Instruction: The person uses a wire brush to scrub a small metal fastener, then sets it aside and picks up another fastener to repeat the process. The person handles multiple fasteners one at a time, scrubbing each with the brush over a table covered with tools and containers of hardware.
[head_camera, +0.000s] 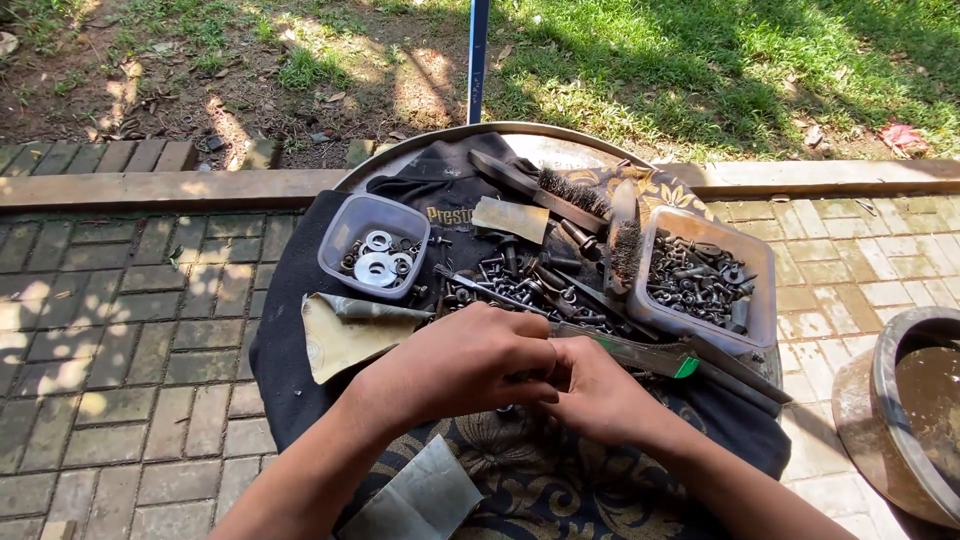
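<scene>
My left hand (455, 362) and my right hand (600, 392) meet over the middle of a round tray (440, 142) covered with a dark cloth (285, 340). Their fingers close together around something small and dark that the fingers hide. Just beyond them lies a pile of dark bolts and nuts (510, 285). A long flat metal tool with a green tip (640, 355) lies beside my right hand.
A clear tub of washers (372, 243) sits at the left, a clear tub of bolts (705, 282) at the right. Two wire brushes (560, 190) and sandpaper sheets (345, 335) lie on the cloth. A round rusty pot (905, 420) stands right. Brick paving surrounds; grass beyond.
</scene>
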